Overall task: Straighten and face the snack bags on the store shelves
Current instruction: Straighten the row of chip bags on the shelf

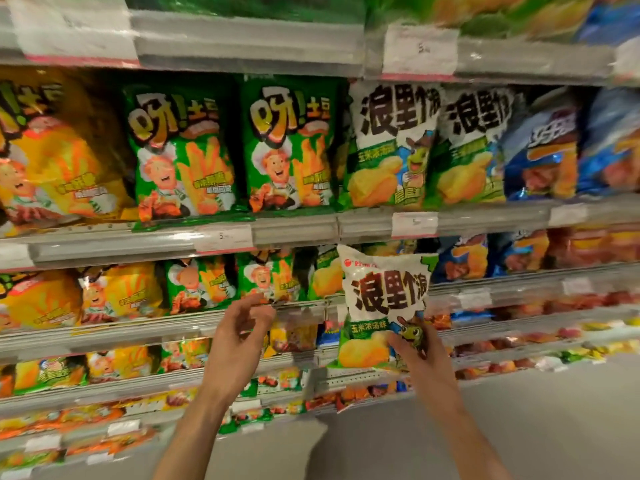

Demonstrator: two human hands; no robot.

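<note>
My right hand (420, 351) grips the lower edge of a white and green snack bag (382, 299) with big dark characters, holding it upright in front of the second shelf from the top. My left hand (239, 330) hovers to its left with fingers curled and apart, holding nothing. On the shelf above stand two matching white and green bags (391, 147), two green fry bags (180, 154) and yellow bags (52, 150), all facing forward. Behind the held bag a gap shows in the row of green bags (322, 275).
Blue bags (550, 150) stand at the right of the upper shelf. Shelf rails with price tags (414, 225) run across. Lower shelves (138, 379) hold smaller packets in many colours. Grey floor (554, 427) lies at the lower right.
</note>
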